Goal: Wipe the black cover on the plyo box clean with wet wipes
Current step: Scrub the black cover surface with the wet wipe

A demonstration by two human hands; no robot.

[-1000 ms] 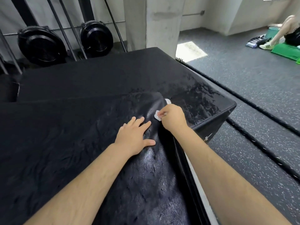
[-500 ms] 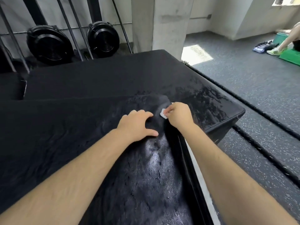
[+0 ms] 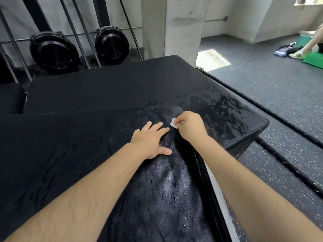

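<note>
A loose, wrinkled black cover (image 3: 78,154) lies over the near plyo box and shines wet in its middle. My left hand (image 3: 151,139) presses flat on it with the fingers spread, close to the cover's far right corner. Just to its right, my right hand (image 3: 191,127) pinches a small folded white wet wipe (image 3: 173,123) against that corner. A second black plyo box (image 3: 139,88) sits beyond, its right part streaked with wet marks.
Two black fans (image 3: 54,51) and slanted black bars stand at the back left by a concrete pillar (image 3: 173,27). Speckled rubber floor (image 3: 271,88) lies to the right. A person's leg and green mats (image 3: 314,59) are at the far right.
My left hand's fingers curled on the cover half a second ago and have now flattened and spread again. My right hand still holds the wipe at the cover's corner.
</note>
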